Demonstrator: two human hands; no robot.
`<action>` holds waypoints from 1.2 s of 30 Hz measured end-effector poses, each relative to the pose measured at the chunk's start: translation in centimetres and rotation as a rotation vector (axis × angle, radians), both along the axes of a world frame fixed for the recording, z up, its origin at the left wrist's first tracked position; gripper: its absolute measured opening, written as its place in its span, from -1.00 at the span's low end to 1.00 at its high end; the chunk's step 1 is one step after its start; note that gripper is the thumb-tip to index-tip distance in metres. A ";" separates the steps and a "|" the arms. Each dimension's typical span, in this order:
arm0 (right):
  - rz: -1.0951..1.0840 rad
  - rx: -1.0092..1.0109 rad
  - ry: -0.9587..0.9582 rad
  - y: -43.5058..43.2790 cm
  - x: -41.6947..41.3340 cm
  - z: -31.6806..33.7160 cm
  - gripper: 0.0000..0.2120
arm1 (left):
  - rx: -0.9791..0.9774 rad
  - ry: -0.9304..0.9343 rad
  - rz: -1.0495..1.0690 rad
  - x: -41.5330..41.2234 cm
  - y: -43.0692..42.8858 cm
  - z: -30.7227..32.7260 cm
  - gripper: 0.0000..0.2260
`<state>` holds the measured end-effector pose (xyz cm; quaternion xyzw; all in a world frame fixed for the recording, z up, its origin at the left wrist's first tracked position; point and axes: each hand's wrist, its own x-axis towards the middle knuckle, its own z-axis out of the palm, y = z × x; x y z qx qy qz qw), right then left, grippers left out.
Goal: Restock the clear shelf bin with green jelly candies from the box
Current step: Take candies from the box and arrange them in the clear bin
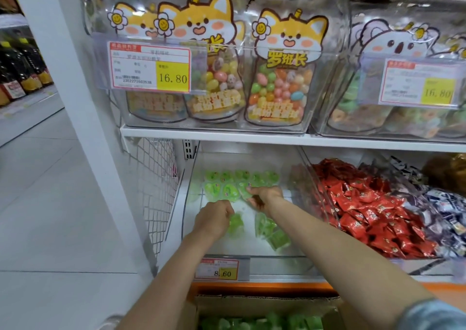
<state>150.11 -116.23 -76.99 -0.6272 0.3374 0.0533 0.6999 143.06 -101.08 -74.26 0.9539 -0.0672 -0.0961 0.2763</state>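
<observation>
The clear shelf bin sits on the lower shelf with green jelly candies lined up at its back and a few loose ones near the front. Both my hands are inside it. My left hand has its fingers curled round a green jelly at the bin's middle. Farther back, my right hand touches the rear row of jellies; its fingers are bent down on them. The cardboard box with more green jellies stands below, at the bottom edge.
A bin of red wrapped candies adjoins on the right, then blue-white ones. Clear bins of bagged sweets fill the shelf above. A wire mesh panel closes the left side. A price tag hangs on the bin's front.
</observation>
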 end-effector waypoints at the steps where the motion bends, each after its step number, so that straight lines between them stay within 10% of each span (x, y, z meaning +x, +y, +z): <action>1: -0.001 0.003 -0.003 0.0 0.1 -0.1 -0.78 | -0.085 0.028 0.029 -0.1 0.2 0.1 -0.75; 13: 0.036 -0.131 0.021 0.3 0.2 0.4 -0.79 | -1.017 0.342 0.304 -1.2 0.3 2.0 -0.87; 25: 0.295 -0.729 -0.062 -0.8 -3.0 4.0 -0.85 | -0.808 0.127 0.113 -1.5 0.8 1.5 -0.64; 36: 0.487 -0.134 -0.091 -1.0 -9.0 6.5 -0.86 | -0.894 0.059 -0.087 -2.6 0.0 2.4 -0.66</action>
